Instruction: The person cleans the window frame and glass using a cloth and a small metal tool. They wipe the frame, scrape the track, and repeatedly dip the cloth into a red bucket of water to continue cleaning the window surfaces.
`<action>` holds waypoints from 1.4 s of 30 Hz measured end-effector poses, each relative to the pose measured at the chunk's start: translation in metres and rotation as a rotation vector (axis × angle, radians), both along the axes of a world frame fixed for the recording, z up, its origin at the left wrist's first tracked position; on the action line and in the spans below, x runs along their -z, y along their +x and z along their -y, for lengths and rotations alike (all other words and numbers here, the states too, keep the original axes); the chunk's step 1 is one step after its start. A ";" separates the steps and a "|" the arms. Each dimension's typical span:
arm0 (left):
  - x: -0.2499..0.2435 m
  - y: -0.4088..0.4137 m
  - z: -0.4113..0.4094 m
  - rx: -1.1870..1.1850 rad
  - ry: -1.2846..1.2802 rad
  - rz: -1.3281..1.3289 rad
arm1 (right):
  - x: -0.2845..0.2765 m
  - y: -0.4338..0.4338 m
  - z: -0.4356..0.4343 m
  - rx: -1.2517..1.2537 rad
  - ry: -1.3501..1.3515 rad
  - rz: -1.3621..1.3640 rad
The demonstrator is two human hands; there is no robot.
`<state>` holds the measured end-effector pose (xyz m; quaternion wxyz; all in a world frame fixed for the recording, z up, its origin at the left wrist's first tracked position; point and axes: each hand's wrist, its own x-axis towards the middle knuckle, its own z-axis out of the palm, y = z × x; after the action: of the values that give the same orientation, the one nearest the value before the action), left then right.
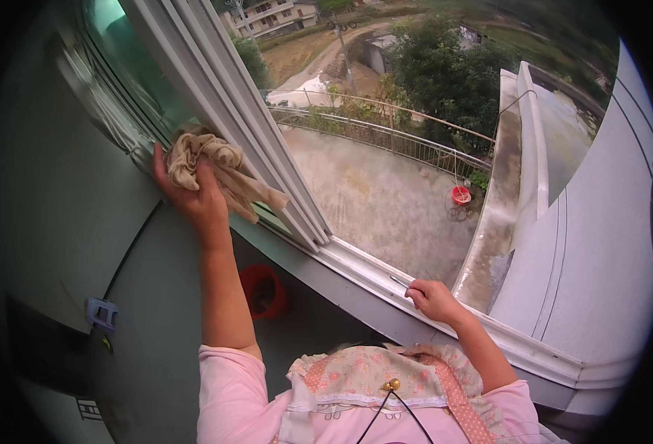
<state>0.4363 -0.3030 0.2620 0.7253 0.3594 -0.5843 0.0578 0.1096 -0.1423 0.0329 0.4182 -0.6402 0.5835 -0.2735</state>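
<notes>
My left hand [196,191] grips a crumpled beige cloth [207,158] against the sliding window, near its white frame [232,111] and greenish glass [143,72]. A tail of the cloth hangs down to the right across the frame. My right hand [432,298] is at the lower window track [360,261], closed around a thin metal tool [398,282] whose tip points up and left. Its handle is hidden in my fingers, so its exact kind cannot be told. The window stands slid aside, with an opening to the right of the frame.
Under the grey sill [299,247] is a red bucket [262,291]. A blue plastic stool [102,313] stands at left. Beyond the opening, far below, lies a concrete yard [371,188] with a metal railing [415,141] and a small red bucket with rope [461,195]. A white outer wall [598,266] rises at right.
</notes>
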 end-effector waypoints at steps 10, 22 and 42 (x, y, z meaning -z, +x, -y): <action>0.078 -0.027 0.043 0.232 0.012 -0.102 | 0.016 -0.006 -0.014 0.039 0.124 0.073; 0.278 -0.060 -0.164 0.469 0.584 0.669 | 0.009 -0.042 -0.015 0.206 0.122 0.073; 0.337 0.130 0.090 -0.230 0.798 0.433 | -0.033 0.035 0.086 0.164 0.048 0.360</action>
<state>0.5666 -0.3932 -0.0747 0.3810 0.6522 -0.6552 -0.0178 0.1445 -0.2281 0.0655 0.5074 -0.5209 0.5559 -0.4026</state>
